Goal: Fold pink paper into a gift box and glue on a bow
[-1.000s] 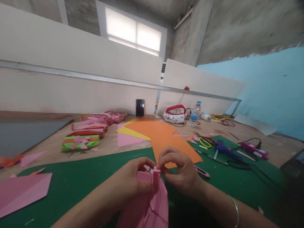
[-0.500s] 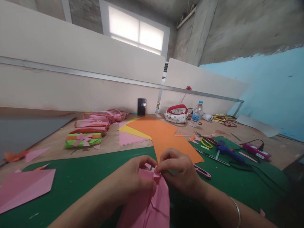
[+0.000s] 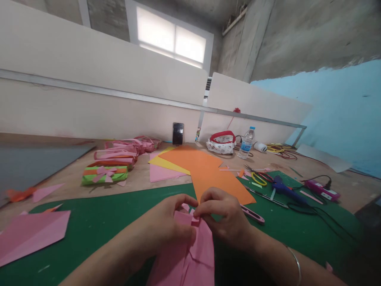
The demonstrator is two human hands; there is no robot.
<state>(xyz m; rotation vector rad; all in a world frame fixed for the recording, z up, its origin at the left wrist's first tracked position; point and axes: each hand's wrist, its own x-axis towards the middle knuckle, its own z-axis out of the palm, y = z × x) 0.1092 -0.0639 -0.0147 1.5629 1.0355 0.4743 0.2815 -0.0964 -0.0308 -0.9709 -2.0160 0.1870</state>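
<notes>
A sheet of pink paper (image 3: 190,254), creased and gathered at its top, hangs over the green cutting mat (image 3: 98,226) near the front edge. My left hand (image 3: 165,226) is closed on the paper's upper left part. My right hand (image 3: 224,218) pinches the gathered top edge, fingers pressed together; a thin bangle circles that wrist. The two hands almost touch at the fold.
Orange sheets (image 3: 208,171), yellow and pink sheets lie beyond the mat. A green-and-orange paper box (image 3: 104,174) and pink paper strips sit left. Scissors (image 3: 257,176), a blue glue gun (image 3: 284,188), a cutter (image 3: 253,214), a bottle (image 3: 246,143), a phone (image 3: 177,133) and a pouch stand farther back.
The small pink tab that stuck up between my hands a second ago is now pressed down into the fold. My right hand's fingers have come closer to my left hand.
</notes>
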